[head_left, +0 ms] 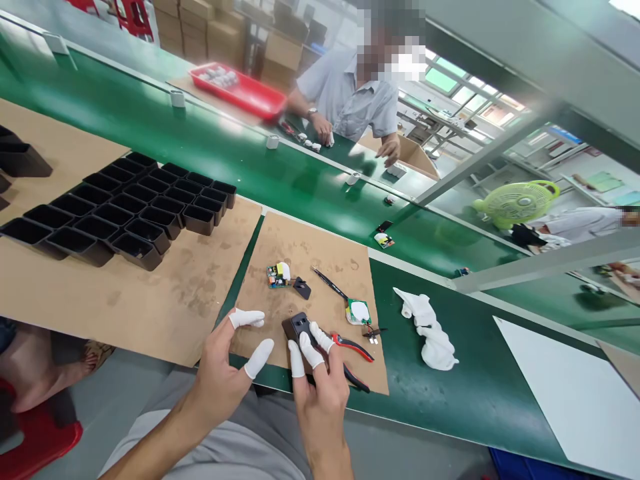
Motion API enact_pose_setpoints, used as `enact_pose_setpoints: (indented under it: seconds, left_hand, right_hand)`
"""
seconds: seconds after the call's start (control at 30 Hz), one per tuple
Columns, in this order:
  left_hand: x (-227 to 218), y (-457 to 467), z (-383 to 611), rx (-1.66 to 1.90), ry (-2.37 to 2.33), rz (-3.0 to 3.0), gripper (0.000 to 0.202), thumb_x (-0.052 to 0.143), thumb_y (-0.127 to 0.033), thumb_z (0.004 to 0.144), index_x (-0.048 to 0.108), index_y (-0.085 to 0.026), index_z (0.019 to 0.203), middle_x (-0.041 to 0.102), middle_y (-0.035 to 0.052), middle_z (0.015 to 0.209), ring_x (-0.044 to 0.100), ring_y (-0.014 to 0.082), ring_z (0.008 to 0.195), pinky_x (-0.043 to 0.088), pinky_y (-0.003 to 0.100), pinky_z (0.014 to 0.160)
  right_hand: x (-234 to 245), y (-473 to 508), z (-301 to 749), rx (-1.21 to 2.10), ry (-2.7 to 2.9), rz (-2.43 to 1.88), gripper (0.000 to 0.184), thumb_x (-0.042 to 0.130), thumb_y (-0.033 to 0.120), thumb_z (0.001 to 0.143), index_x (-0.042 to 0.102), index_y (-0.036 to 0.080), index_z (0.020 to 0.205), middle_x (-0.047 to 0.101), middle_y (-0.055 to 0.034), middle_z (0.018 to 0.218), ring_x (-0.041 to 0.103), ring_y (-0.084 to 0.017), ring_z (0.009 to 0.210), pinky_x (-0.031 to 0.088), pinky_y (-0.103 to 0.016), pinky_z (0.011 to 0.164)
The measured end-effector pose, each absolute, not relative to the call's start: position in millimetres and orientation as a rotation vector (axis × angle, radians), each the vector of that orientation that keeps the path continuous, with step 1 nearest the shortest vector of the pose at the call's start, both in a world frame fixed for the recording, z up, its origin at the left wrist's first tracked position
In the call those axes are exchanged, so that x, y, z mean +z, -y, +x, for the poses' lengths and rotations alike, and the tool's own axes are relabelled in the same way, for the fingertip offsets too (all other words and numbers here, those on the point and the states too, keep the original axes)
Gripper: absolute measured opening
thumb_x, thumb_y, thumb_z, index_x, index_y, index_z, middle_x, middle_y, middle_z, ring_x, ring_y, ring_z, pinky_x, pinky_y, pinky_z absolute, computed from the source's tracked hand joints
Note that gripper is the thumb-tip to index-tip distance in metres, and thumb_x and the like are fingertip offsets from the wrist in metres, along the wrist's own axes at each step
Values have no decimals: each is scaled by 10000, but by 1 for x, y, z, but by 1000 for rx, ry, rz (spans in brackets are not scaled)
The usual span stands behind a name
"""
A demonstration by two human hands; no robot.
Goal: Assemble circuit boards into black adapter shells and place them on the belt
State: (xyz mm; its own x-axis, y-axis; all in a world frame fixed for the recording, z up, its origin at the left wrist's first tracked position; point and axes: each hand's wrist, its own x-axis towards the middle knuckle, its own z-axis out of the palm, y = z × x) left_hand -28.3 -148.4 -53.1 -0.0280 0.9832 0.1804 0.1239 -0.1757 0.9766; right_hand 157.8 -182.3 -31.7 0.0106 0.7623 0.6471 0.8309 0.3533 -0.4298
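Observation:
White finger cots cover the fingertips of both my hands. My left hand (217,367) is over the front of the cardboard sheet, thumb and fingers apart, holding nothing. With my right hand (320,390) I grip a black plastic housing (296,323) that has small openings in its end face. Pliers (356,345) with red and black handles lie beside and partly behind that hand. Farther back are a circuit board (278,275) with a black end piece (302,288), a thin black pen-like tool (330,283), and a green board with a white pad (359,311), wired to a small black part (373,332).
Rows of black plastic cases (115,207) stand on cardboard at left. A crumpled white cloth (430,330) and a white sheet (565,393) lie at right. Across the green conveyor (310,180), a co-worker (350,100) handles small white parts near a red tray (250,93).

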Motion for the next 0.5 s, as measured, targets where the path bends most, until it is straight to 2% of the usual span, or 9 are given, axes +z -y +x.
enact_pose_setpoints:
  seconds: [0.13,0.2,0.27,0.33,0.37,0.5]
  left_hand:
    - [-51,147,-26,1258,-1288,1429,235,729,-380,1078,717,-250,1274,796,86,1215,772,267,1178,603,480,1166]
    - [-51,146,-25,1249,-1298,1451,246,717,-394,1081,717,-242,1275,803,96,1210,784,274,1175,639,464,1112]
    - [-52,146,-24,1261,-1299,1489,250,709,-395,1080,722,-236,1272,812,106,1213,803,279,1149,675,449,1053]
    - [-54,146,-25,1273,-1299,1549,251,713,-387,1074,729,-237,1274,827,111,1210,821,288,1132,695,455,1037]
    - [-56,146,-25,1277,-1299,1579,251,719,-384,1069,734,-238,1273,836,113,1208,830,296,1132,701,461,1039]
    - [-63,146,-24,1317,-1293,1640,263,743,-394,1051,763,-247,1269,865,117,1182,854,327,1128,720,483,1054]
  right_hand:
    - [-21,177,163,146,1624,-1465,260,770,139,1051,808,244,1286,826,-122,1222,855,-260,1091,747,-386,935]
    - [-11,162,172,341,1491,-1515,341,794,237,1058,743,237,1395,837,-114,1220,857,-245,1079,747,-372,937]
    - [0,135,186,427,1466,-1545,503,766,322,1083,635,240,1561,812,-135,1338,841,-245,1163,733,-389,995]
    - [10,93,204,373,1585,-1552,543,706,370,1110,583,252,1626,734,-154,1497,780,-262,1317,688,-451,1106]
    - [14,68,213,353,1611,-1556,505,688,378,1113,605,261,1597,716,-144,1513,770,-264,1324,679,-469,1116]
    - [25,-44,247,257,1667,-1635,443,738,369,1092,656,239,1507,723,-135,1472,768,-277,1255,693,-480,1041]
